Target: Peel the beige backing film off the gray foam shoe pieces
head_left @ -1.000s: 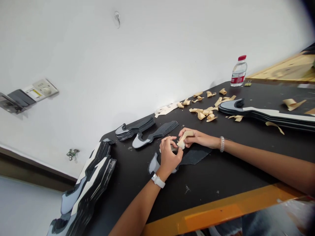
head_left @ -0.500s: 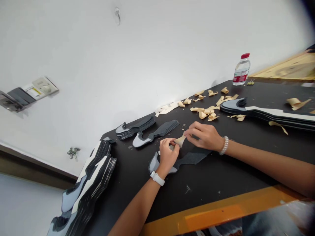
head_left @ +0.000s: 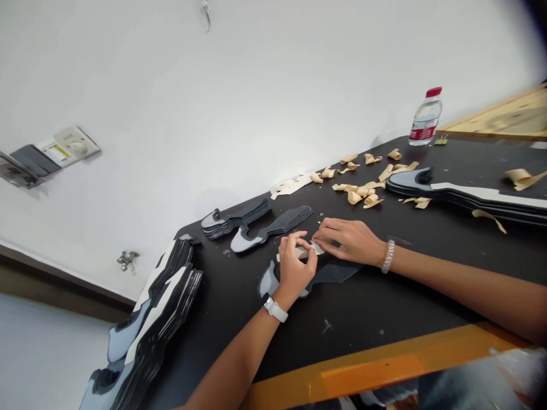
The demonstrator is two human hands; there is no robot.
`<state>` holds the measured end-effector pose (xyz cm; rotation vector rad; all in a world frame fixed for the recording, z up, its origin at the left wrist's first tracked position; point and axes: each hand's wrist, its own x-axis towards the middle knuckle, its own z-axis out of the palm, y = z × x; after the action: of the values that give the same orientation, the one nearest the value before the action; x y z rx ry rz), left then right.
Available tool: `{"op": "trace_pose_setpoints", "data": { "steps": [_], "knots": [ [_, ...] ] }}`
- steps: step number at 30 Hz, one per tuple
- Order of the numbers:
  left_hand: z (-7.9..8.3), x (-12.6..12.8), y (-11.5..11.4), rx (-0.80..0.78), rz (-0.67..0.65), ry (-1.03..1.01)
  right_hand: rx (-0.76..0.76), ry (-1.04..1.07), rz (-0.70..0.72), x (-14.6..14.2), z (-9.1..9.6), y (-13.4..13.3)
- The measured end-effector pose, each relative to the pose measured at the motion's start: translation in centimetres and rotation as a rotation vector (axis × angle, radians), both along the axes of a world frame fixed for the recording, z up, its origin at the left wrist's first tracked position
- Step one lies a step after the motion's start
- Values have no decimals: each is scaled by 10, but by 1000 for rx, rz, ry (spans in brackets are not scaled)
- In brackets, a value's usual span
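A flat grey-and-black cut piece (head_left: 337,272) lies on the black table (head_left: 384,307) under both hands. My left hand (head_left: 294,269), with a white watch at the wrist, pinches a small pale strip (head_left: 308,250) over the piece. My right hand (head_left: 351,241), with a bead bracelet, presses its fingertips on the other end of the same strip; the fingers lie close together.
Stacks of similar cut pieces lie at the table's left corner (head_left: 149,324), behind the hands (head_left: 237,219) and at the far right (head_left: 470,199). Curled tan paper scraps (head_left: 363,193) litter the back. A water bottle (head_left: 425,117) stands by the wall. An orange edge (head_left: 384,364) borders the table front.
The tan backing paper my right hand held a second ago is gone from it. The right hand has come down flat near the piece, and both hands now hold a small pale strip.
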<state>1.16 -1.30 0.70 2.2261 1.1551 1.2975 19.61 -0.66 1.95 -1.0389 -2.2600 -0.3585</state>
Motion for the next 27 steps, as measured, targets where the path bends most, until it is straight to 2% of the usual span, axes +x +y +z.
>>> {"op": "trace_pose_setpoints", "data": {
  "steps": [10,19,27],
  "knots": [
    [-2,1,-3,57,52,33,-117,23,36,-2,2,-4],
    [3,1,1,-44,52,28,-23,-1,96,-5,1,-3],
    [1,1,6,-46,57,87,18,15,63,-4,-1,-2]
  ]
}}
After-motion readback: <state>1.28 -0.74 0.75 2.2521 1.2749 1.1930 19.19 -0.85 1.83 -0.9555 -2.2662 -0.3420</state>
